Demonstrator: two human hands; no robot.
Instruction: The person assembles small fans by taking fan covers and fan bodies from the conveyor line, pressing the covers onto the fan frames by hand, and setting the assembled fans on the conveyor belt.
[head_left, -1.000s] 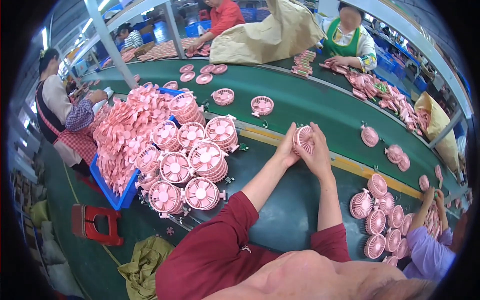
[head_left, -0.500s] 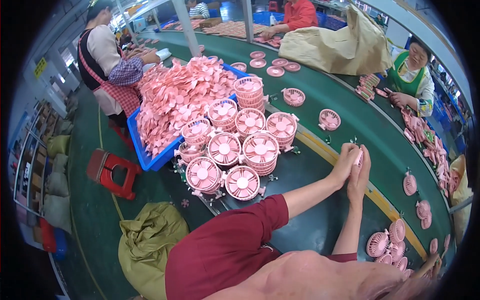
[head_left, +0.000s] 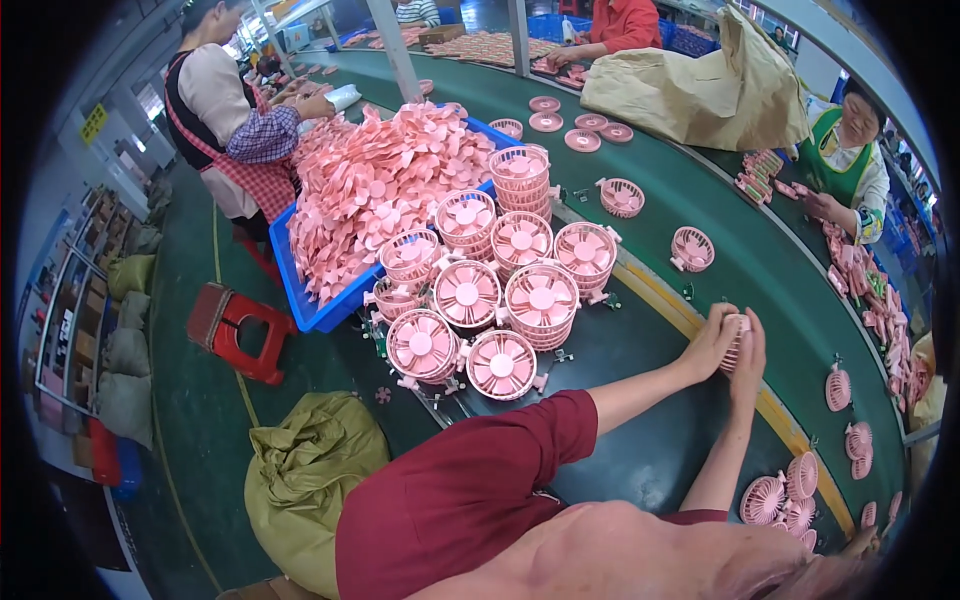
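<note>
**Pink fan cover clasped between both hands at right of centre**

Left hand (head_left: pixel 706 345) and right hand (head_left: pixel 750 358) pressed together around one pink fan cover (head_left: pixel 735 340), just right of centre, above the green belt (head_left: pixel 760 265). Cover held on edge, grasped from both sides, mostly hidden by the fingers. Both forearms reaching up from the lower edge, left sleeve dark red.

Stacks of pink fan covers (head_left: pixel 500 290) standing on the dark table at centre, well apart from the hands. Blue crate (head_left: pixel 310 300) heaped with pink fan blades (head_left: pixel 380 185) at upper centre-left. Single covers lying along the belt, more clustered at lower right (head_left: pixel 785 500). Red stool (head_left: pixel 232 328) at left, olive sack (head_left: pixel 305 475) at lower left. Tan sack (head_left: pixel 700 90) at top. Other workers seated along the upper edge.
</note>
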